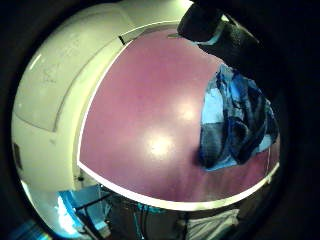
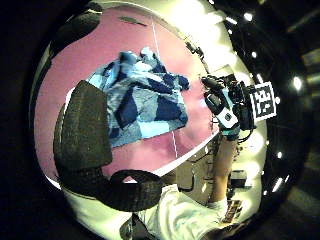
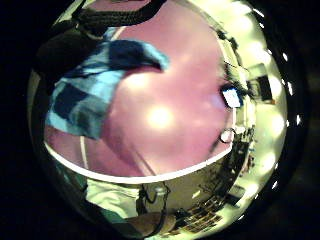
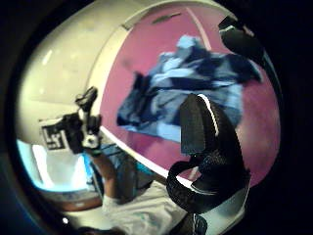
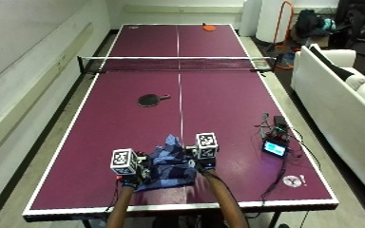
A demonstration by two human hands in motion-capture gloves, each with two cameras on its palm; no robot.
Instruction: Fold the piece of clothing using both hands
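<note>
A crumpled blue patterned garment (image 5: 167,167) lies on the purple table tennis table (image 5: 220,109) near its front edge. My left hand (image 5: 132,178) is just left of it and my right hand (image 5: 203,165) just right of it. In the left thumb side palm view the garment (image 2: 142,100) lies beyond my curved fingers (image 2: 82,127), apart from them, with the right hand (image 2: 225,107) past its far side. The right thumb side palm view shows the garment (image 4: 181,93) behind my loosely curled fingers (image 4: 205,142). Neither hand visibly holds cloth.
A black paddle (image 5: 152,99) lies mid-table on my side of the net (image 5: 177,64). A red paddle (image 5: 208,27) sits at the far end. A small device with cables (image 5: 275,142) is at the right edge. A white sofa (image 5: 340,95) stands to the right.
</note>
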